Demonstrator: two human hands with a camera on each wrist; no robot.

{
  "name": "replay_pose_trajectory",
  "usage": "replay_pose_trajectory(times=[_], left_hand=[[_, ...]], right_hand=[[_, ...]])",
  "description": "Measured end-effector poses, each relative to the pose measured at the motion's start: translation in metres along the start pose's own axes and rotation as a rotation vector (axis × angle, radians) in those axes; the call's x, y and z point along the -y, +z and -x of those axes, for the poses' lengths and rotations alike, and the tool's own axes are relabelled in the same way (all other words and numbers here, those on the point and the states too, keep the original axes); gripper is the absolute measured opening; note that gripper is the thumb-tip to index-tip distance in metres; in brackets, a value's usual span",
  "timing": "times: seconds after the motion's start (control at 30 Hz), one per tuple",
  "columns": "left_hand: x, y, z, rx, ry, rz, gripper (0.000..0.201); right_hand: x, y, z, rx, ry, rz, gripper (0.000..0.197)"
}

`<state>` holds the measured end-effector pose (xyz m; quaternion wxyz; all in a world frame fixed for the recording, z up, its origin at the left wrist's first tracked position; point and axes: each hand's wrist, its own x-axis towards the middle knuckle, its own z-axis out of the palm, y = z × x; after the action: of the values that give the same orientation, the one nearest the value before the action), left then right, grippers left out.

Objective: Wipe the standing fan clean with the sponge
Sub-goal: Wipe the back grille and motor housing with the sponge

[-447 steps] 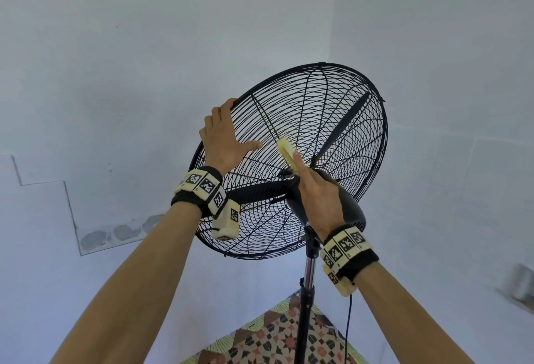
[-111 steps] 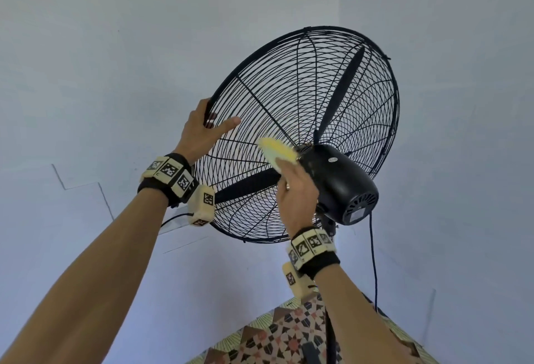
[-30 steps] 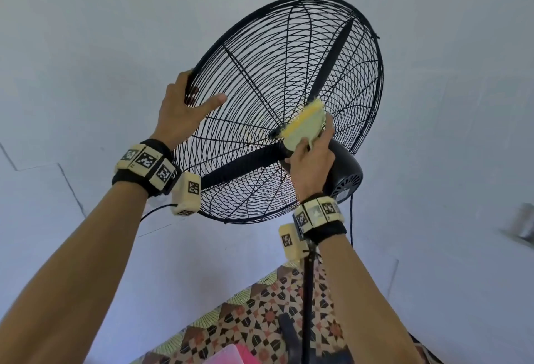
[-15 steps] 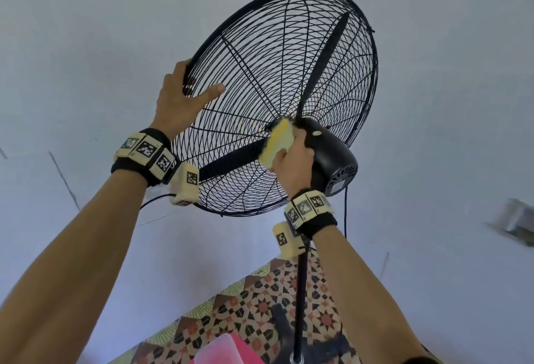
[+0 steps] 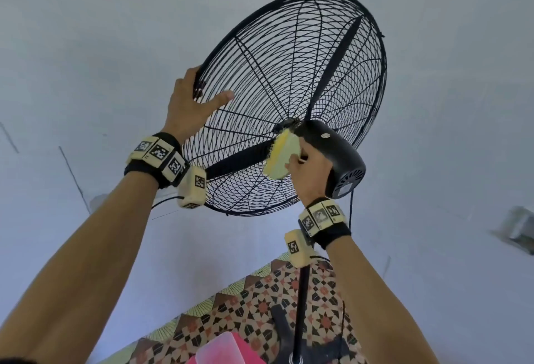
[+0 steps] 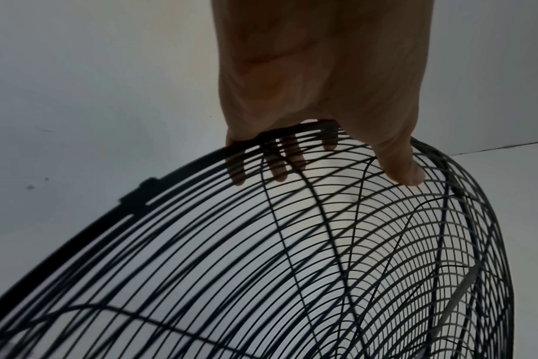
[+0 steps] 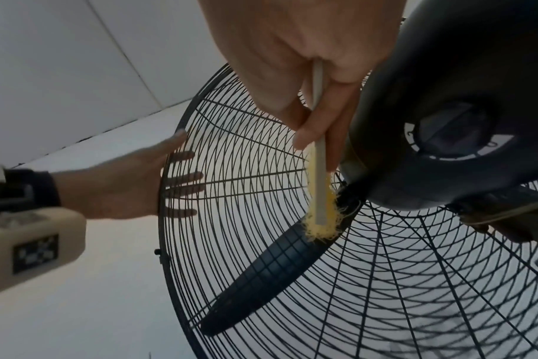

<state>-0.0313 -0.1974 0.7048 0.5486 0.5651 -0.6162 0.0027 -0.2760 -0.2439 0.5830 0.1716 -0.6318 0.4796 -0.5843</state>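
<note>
The black standing fan's wire cage (image 5: 289, 74) tilts upward, with its motor housing (image 5: 332, 158) facing me. My left hand (image 5: 202, 94) grips the cage rim at the left: in the left wrist view the fingers (image 6: 277, 167) wrap over the rim and the thumb (image 6: 399, 167) lies on the rear grille (image 6: 292, 243). My right hand (image 5: 294, 161) pinches the yellow sponge (image 5: 281, 158) and presses it against the rear grille just left of the motor. In the right wrist view the sponge (image 7: 320, 189) shows edge-on between thumb and fingers, above a dark blade (image 7: 271, 274).
The fan pole (image 5: 300, 306) runs down to a patterned tile floor (image 5: 260, 306). A pink container (image 5: 222, 349) sits at the bottom edge. A black cable (image 5: 351, 210) hangs behind the motor. White walls surround the fan, with a grey fixture (image 5: 517, 227) at the right.
The sponge has slid from above the motor hub down to its lower left across the rear grille. My left hand keeps its hold on the rim.
</note>
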Motion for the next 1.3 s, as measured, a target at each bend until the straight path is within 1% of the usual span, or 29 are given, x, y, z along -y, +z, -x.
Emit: replay_pose_trajectory(times=[0.1, 0.2, 0.27, 0.3, 0.33, 0.4, 0.47, 0.5, 0.57, 0.63, 0.7, 0.73, 0.8, 0.83, 0.9, 0.97, 1.0, 1.07, 1.17, 1.23, 1.3], left_hand=[[0.011, 0.006, 0.014, -0.014, -0.006, 0.041, 0.089], [0.019, 0.013, 0.025, -0.061, -0.044, 0.094, 0.089], [0.025, 0.013, 0.029, -0.070, -0.052, 0.124, 0.092], [0.030, 0.012, 0.031, -0.062, -0.044, 0.127, 0.095], [0.036, 0.012, 0.033, -0.047, -0.037, 0.127, 0.098], [0.050, 0.012, 0.040, -0.021, -0.048, 0.133, 0.105], [0.064, 0.015, 0.048, -0.001, -0.076, 0.135, 0.111], [0.071, 0.017, 0.051, 0.006, -0.087, 0.131, 0.112], [0.080, 0.017, 0.055, 0.013, -0.096, 0.134, 0.110], [0.086, 0.016, 0.055, 0.024, -0.090, 0.133, 0.108], [0.090, 0.013, 0.053, 0.048, -0.089, 0.093, 0.109], [0.091, 0.012, 0.052, 0.061, -0.094, 0.078, 0.109], [0.092, 0.012, 0.051, 0.074, -0.086, 0.068, 0.107], [0.092, 0.012, 0.051, 0.076, -0.080, 0.065, 0.107], [0.091, 0.015, 0.051, 0.082, -0.074, 0.063, 0.109], [0.090, 0.015, 0.050, 0.081, -0.070, 0.076, 0.108], [0.090, 0.015, 0.050, 0.082, -0.070, 0.080, 0.107], [0.092, 0.015, 0.051, 0.083, -0.072, 0.071, 0.104], [0.093, 0.013, 0.053, 0.093, -0.073, 0.049, 0.103], [0.093, 0.012, 0.053, 0.103, -0.073, 0.051, 0.105], [0.091, 0.012, 0.053, 0.111, -0.083, 0.053, 0.105]], right_hand=[[0.013, -0.007, -0.005, -0.111, -0.036, -0.024, 0.042], [0.041, -0.019, 0.002, -0.264, -0.018, -0.168, 0.041], [0.064, -0.024, 0.012, -0.362, -0.019, -0.313, 0.031], [0.077, -0.024, 0.017, -0.380, -0.045, -0.368, 0.024], [0.089, -0.023, 0.022, -0.367, -0.093, -0.386, 0.018], [0.118, -0.019, 0.030, -0.252, -0.272, -0.307, 0.014], [0.148, -0.011, 0.033, -0.098, -0.503, -0.125, 0.018], [0.161, -0.005, 0.031, -0.047, -0.617, -0.061, 0.020], [0.184, 0.014, 0.024, 0.011, -0.821, 0.014, 0.023], [0.203, 0.034, 0.017, 0.101, -0.954, 0.107, 0.029], [0.216, 0.047, 0.012, 0.259, -1.034, 0.256, 0.038], [0.220, 0.049, 0.011, 0.332, -1.059, 0.341, 0.039], [0.225, 0.046, 0.007, 0.442, -1.060, 0.482, 0.031], [0.225, 0.042, 0.003, 0.463, -1.035, 0.536, 0.024], [0.226, 0.032, -0.003, 0.430, -0.963, 0.568, 0.017], [0.227, 0.026, -0.006, 0.378, -0.910, 0.460, 0.018], [0.227, 0.027, -0.006, 0.374, -0.891, 0.388, 0.020], [0.227, 0.033, -0.004, 0.416, -0.902, 0.322, 0.022], [0.223, 0.037, -0.003, 0.444, -0.955, 0.410, 0.022], [0.221, 0.032, -0.006, 0.419, -0.966, 0.501, 0.020], [0.222, 0.029, -0.005, 0.379, -0.970, 0.496, 0.018]])
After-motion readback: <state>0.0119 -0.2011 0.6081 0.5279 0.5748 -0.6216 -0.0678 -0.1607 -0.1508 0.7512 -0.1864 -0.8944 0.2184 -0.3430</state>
